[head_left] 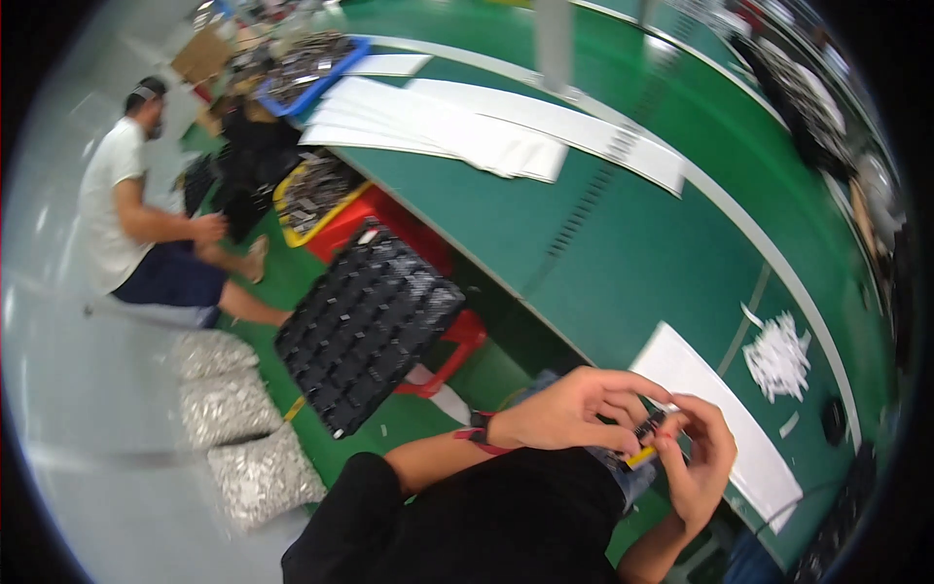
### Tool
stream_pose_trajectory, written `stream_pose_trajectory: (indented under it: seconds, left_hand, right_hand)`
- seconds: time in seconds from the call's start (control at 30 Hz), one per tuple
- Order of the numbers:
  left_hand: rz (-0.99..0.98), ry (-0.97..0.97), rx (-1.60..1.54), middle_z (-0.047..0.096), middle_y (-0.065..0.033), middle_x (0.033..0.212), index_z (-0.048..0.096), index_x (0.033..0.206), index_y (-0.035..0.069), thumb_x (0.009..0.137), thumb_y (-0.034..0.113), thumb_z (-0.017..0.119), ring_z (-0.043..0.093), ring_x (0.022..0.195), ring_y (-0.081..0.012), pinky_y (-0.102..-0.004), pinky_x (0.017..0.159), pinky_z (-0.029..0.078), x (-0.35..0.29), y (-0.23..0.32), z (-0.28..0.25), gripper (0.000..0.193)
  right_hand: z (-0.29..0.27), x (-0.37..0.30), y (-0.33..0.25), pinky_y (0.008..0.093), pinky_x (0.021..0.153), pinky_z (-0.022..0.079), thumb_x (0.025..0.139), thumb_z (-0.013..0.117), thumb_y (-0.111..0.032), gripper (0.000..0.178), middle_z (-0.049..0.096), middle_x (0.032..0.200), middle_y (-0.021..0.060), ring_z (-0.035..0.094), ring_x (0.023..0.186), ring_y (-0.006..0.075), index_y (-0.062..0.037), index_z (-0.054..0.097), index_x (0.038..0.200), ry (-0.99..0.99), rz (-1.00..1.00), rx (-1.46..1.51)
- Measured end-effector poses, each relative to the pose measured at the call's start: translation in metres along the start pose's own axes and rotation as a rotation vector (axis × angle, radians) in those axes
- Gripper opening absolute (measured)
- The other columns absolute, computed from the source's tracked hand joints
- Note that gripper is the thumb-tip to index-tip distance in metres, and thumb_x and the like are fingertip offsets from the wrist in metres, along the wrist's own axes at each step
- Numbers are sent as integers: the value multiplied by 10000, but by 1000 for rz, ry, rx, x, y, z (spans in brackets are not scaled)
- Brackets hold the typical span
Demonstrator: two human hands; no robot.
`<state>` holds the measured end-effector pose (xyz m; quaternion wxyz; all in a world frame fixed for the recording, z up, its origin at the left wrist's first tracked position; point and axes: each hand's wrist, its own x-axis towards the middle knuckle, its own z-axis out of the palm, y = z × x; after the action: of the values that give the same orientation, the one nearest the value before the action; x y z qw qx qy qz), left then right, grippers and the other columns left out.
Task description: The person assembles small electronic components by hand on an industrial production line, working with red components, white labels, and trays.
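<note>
In front of my body, close to the table's near edge, both hands meet around a small black part with a yellow strip [640,456]. My left hand [574,414] comes in from the left, with its thumb and fingers closed on the part. From the other side, the thumb and fingertips of my right hand [702,457] pinch it too. Fingers cover much of the part, so its exact kind cannot be made out. A white sheet [715,419] lies on the green table [603,273] just beyond my hands.
A black compartment tray [370,326] rests on a red stool [470,336] to the left. Behind it are a yellow bin [292,232] and a blue crate [358,56] of metal pieces. White sheets [438,127], a pile of white strips [778,357], filled bags [263,477] and a seated person [136,209] surround me.
</note>
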<state>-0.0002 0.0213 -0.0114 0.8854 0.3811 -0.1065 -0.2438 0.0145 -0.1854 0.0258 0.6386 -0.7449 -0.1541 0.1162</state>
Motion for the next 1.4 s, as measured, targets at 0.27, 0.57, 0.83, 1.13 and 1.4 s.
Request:
stream_pose_trajectory:
  seconds: [0.27, 0.57, 0.83, 1.13, 1.4]
  left_hand:
    - [245, 298, 56, 665, -123, 1037, 565, 1242, -86, 862, -32, 672, 650, 965, -185, -343, 893, 536, -6, -10, -25, 398]
    - [210, 370, 20, 651, -88, 1067, 575, 1239, -66, 855, -21, 695, 634, 979, -166, -310, 861, 533, -9, -13, -20, 405]
    - [237, 357, 15, 667, -83, 1027, 591, 1236, -63, 859, -7, 707, 641, 936, -140, -282, 830, 535, -14, -13, -19, 399]
    - [162, 279, -56, 660, -102, 1031, 567, 1250, -57, 877, 41, 701, 643, 958, -193, -346, 882, 526, -8, -17, -20, 409]
    - [104, 241, -108, 628, -171, 1261, 484, 1355, -80, 982, 170, 594, 640, 996, -159, -303, 868, 522, -4, -14, -18, 463]
  right_hand:
    - [-18, 34, 25, 306, 735, 492, 801, 719, -12, 263, 644, 873, 102, 614, 772, 218, -4, 680, 1061, 228, -93, -549]
    - [9, 63, 41, 372, 748, 492, 797, 726, -70, 269, 622, 971, 104, 606, 864, 286, -31, 687, 1060, 208, -238, -821]
    - [14, 72, 21, 362, 674, 481, 789, 728, -63, 209, 632, 912, 69, 599, 784, 261, -40, 595, 948, 114, -217, -883]
    - [10, 67, 32, 363, 645, 471, 741, 778, -55, 325, 598, 834, 68, 588, 750, 257, -45, 501, 912, 190, -208, -900]
    - [5, 61, 30, 359, 697, 507, 716, 802, -20, 278, 634, 987, 103, 618, 875, 274, -45, 612, 918, 529, -370, -667]
